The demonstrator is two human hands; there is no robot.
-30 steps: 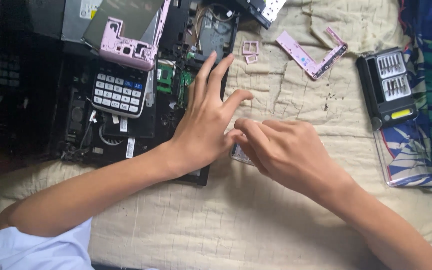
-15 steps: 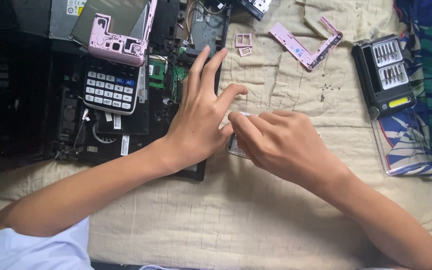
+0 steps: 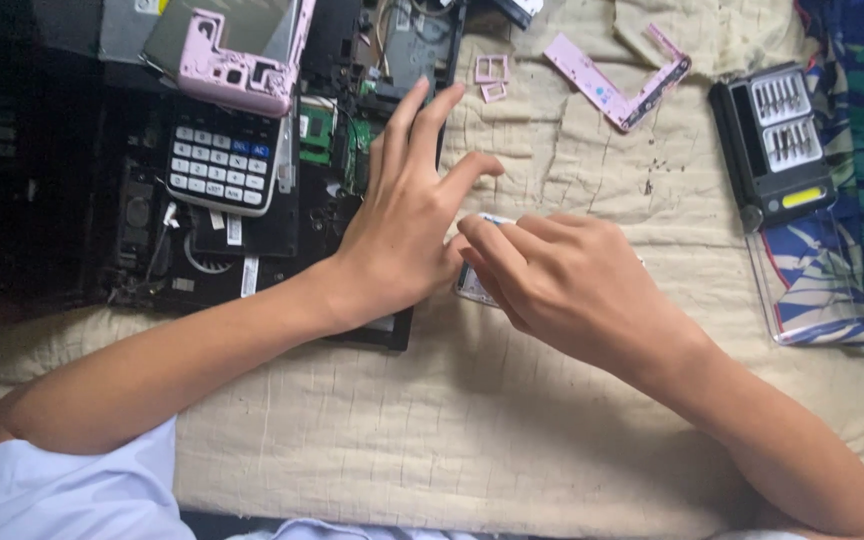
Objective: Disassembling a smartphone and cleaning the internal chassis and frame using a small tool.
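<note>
1. My left hand (image 3: pixel 402 235) lies flat with its fingers spread wide, holding nothing; the palm rests at the right edge of the opened laptop (image 3: pixel 252 230) and the fingertips reach up over its green circuit boards.
2. My right hand (image 3: pixel 567 280) is curled, fingers bent in close over a small pale device (image 3: pixel 472 285) that lies on the cloth (image 3: pixel 512 440) between my two hands. Only a corner of the device shows under my fingers, so I cannot tell whether I grip it or merely press on it.
3. My left thumb sits just beside my right fingertips, almost touching.
4. A calculator (image 3: pixel 220 168) with white keys rests on the laptop, left of my left hand.
5. Above it, a pink casing (image 3: pixel 237 65) lies tilted, partly over a grey panel.
6. An L-shaped pink frame (image 3: pixel 617 85) lies on the cloth, well beyond my right hand, with two small pink square pieces (image 3: pixel 492 75) near my left fingertips.
7. A black screwdriver set (image 3: pixel 777 140) lies open at the far right, with its clear lid (image 3: pixel 812 290) just below it, over patterned blue fabric.
</note>
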